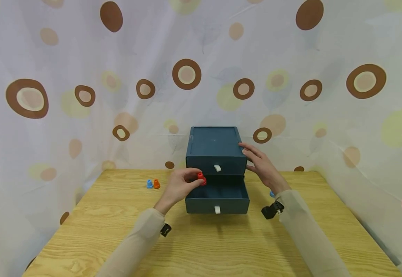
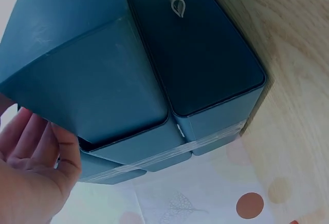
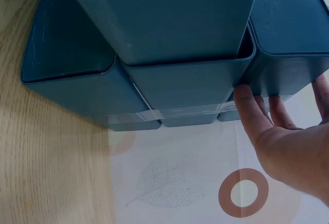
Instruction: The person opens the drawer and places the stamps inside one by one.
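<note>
A dark blue drawer cabinet (image 1: 215, 141) stands at the back of the table, with its middle drawer (image 1: 201, 206) pulled out. Between thumb and fingers, my left hand (image 1: 179, 187) pinches a small red cone-shaped piece (image 1: 201, 177) over the left side of that drawer. The piece is out of sight in the left wrist view, where the drawer wall (image 2: 97, 80) covers part of the hand. Fingers spread, my right hand (image 1: 266, 171) rests against the cabinet's right side, fingertips at the top edge. The right wrist view shows its thumb along the side wall (image 3: 282, 70).
Left of the cabinet, a light blue piece (image 1: 149, 184) and an orange piece (image 1: 156, 184) stand side by side on the wooden table (image 1: 118, 231). Another blue piece (image 1: 272, 194) is partly hidden by the right wrist. A patterned curtain (image 1: 208, 46) hangs behind.
</note>
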